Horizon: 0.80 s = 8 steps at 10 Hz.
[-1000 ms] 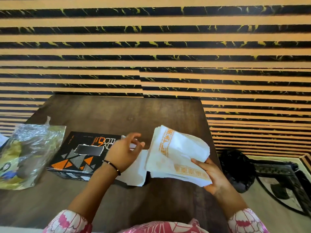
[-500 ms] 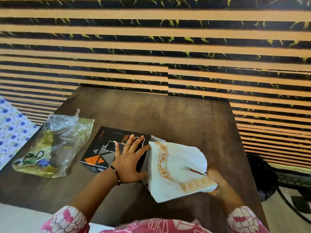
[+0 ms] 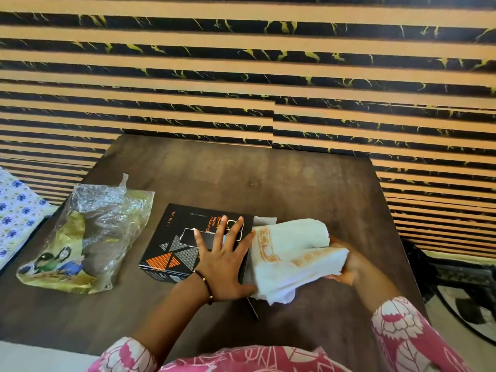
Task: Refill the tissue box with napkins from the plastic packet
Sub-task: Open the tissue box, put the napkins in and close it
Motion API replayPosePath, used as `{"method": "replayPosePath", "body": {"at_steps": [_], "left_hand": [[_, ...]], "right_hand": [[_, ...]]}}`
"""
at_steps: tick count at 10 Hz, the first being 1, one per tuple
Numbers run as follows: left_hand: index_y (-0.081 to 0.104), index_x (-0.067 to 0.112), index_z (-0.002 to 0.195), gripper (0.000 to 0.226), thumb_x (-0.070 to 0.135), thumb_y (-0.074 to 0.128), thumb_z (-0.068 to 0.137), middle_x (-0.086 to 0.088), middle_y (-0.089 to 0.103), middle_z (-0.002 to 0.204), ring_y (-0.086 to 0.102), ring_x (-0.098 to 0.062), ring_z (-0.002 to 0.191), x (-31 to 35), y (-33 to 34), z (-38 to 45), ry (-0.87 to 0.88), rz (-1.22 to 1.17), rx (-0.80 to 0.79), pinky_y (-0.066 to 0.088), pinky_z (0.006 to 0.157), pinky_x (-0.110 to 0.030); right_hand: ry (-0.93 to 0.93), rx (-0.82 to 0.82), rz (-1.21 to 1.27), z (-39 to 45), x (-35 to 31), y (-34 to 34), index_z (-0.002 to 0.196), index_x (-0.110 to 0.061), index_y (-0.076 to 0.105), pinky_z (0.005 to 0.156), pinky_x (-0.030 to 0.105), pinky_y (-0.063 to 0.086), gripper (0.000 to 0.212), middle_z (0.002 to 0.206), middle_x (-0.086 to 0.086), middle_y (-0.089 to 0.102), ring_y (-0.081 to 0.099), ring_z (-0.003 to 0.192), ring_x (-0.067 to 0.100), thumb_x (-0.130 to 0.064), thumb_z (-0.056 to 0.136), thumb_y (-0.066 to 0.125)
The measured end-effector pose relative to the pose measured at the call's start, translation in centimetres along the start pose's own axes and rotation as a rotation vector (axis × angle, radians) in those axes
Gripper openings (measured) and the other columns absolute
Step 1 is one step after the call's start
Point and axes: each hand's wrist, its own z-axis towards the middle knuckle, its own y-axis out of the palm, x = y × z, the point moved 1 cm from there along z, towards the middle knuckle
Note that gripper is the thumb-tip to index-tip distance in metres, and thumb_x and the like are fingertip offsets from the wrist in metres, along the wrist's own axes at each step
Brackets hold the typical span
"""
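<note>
A black tissue box [image 3: 177, 237] with orange and grey triangles lies flat on the dark wooden table [image 3: 268, 178]. My left hand [image 3: 224, 261] rests flat on the box's right part, fingers spread. My right hand [image 3: 346, 267] grips a thick stack of white napkins [image 3: 290, 253] with orange borders, its left end pressed against the box's open right side. The clear plastic packet [image 3: 88, 237] with a yellow printed label lies crumpled to the left of the box.
A striped black and tan wall panel [image 3: 268, 76] rises right behind the table. Blue-flowered cloth [image 3: 16, 218] lies at the far left. A dark stand or fan base [image 3: 461, 285] sits on the floor to the right.
My left hand went from hovering curled to lying flat on the box. The napkin stack moved down and left, up against the box's right end.
</note>
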Motion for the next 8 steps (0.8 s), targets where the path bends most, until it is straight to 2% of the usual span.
{"method": "replayPosePath", "body": {"at_steps": [1,2,3,4,5,7,8], "left_hand": [[-0.016,0.036,0.142,0.111,0.070,0.055,0.063,0.003,-0.030,0.152,-0.042,-0.025,0.128,0.0,-0.1,0.0,-0.001,0.009,-0.003,-0.015,0.095,-0.076],[-0.019,0.033,0.141,0.115,0.071,0.055,0.062,0.002,-0.030,0.152,-0.042,-0.024,0.128,0.0,-0.1,0.0,-0.004,-0.004,0.000,-0.014,0.096,-0.076],[-0.028,0.036,0.137,0.118,0.072,0.055,0.062,0.004,-0.029,0.152,-0.041,-0.024,0.130,-0.1,-0.1,0.0,0.000,-0.031,0.018,-0.011,0.098,-0.078],[-0.015,0.044,0.139,0.108,0.066,0.058,0.062,0.005,-0.026,0.153,-0.037,-0.026,0.134,-0.1,-0.1,-0.1,0.017,-0.039,0.022,-0.009,0.099,-0.078],[0.008,0.052,0.135,0.090,0.059,0.058,0.061,0.005,-0.022,0.154,-0.034,-0.031,0.136,-0.1,-0.3,-0.2,0.049,-0.038,0.012,-0.009,0.098,-0.079],[0.031,0.048,0.123,0.069,0.053,0.058,0.060,0.006,-0.007,0.155,-0.034,-0.028,0.136,-0.1,-0.4,-0.2,0.051,-0.089,0.039,-0.013,0.097,-0.078],[0.036,0.050,0.115,0.059,0.054,0.060,0.061,0.007,-0.004,0.154,-0.034,-0.028,0.136,-0.2,-0.2,-0.3,0.055,-0.102,0.053,-0.014,0.097,-0.078]], "right_hand": [[0.058,0.119,-0.030,-0.7,-0.6,1.3,0.090,-0.003,0.058,0.068,0.034,0.054,0.022,0.081,0.011,0.057,0.054,0.072,0.025,-0.013,0.094,0.038],[0.078,0.152,0.049,-0.7,0.5,1.5,0.078,-0.011,0.057,0.074,0.041,0.046,0.032,0.078,0.012,0.058,0.054,0.070,0.027,-0.025,0.096,0.035],[0.031,0.106,0.114,-0.6,2.2,1.7,0.096,-0.016,0.058,0.054,0.035,0.056,0.023,0.083,0.008,0.068,0.064,0.065,0.026,-0.022,0.096,0.036],[-0.014,0.061,0.195,-0.1,4.1,2.0,0.117,-0.011,0.053,0.056,0.036,0.054,0.028,0.098,0.006,0.064,0.064,0.065,0.024,-0.017,0.096,0.037],[0.020,0.082,0.261,-0.1,5.2,2.6,0.116,-0.012,0.059,0.054,0.031,0.057,0.030,0.080,0.008,0.072,0.064,0.078,0.027,-0.026,0.093,0.046],[-0.070,0.128,0.236,0.5,5.1,3.1,0.102,-0.023,0.059,0.053,0.032,0.055,0.023,0.093,0.006,0.068,0.063,0.082,0.025,-0.016,0.096,0.038],[0.021,0.192,0.223,1.3,4.8,2.5,0.097,-0.011,0.058,0.041,0.027,0.053,0.018,0.107,0.017,0.064,0.060,0.079,0.025,-0.013,0.095,0.040]]}}
